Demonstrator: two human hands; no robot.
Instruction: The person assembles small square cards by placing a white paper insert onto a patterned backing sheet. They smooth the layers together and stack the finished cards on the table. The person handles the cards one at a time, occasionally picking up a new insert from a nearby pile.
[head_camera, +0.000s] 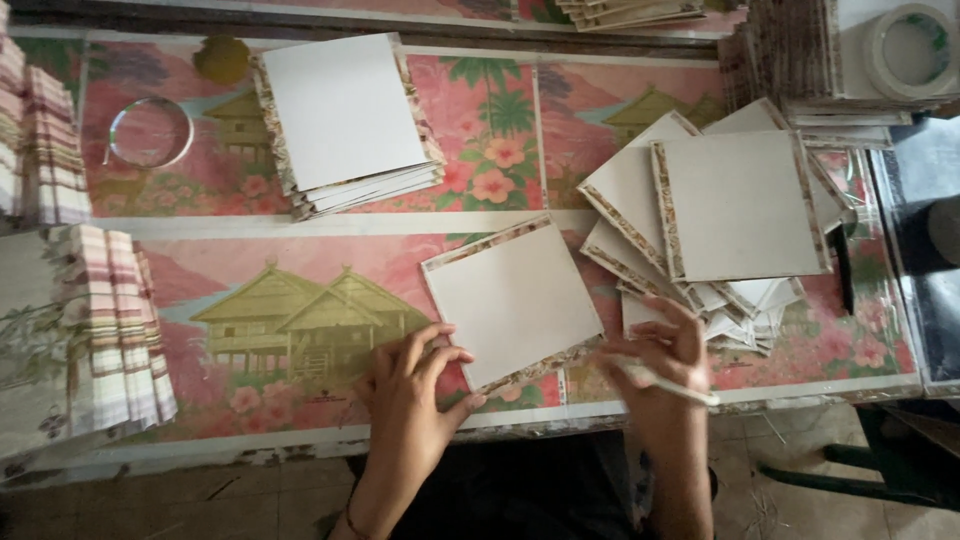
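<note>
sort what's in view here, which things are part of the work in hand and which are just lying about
In the work:
- left hand pressing on the square card
- right hand holding a thin white stick

Lying about:
- loose pile of cards
- neat card stack
- clear tape ring
- white tape roll
- striped folded stacks

Picture-printed table (330, 250), card stacks (345, 120), single card (510, 300), tape rolls (150, 132), perhaps folded cloth (115, 330)
</note>
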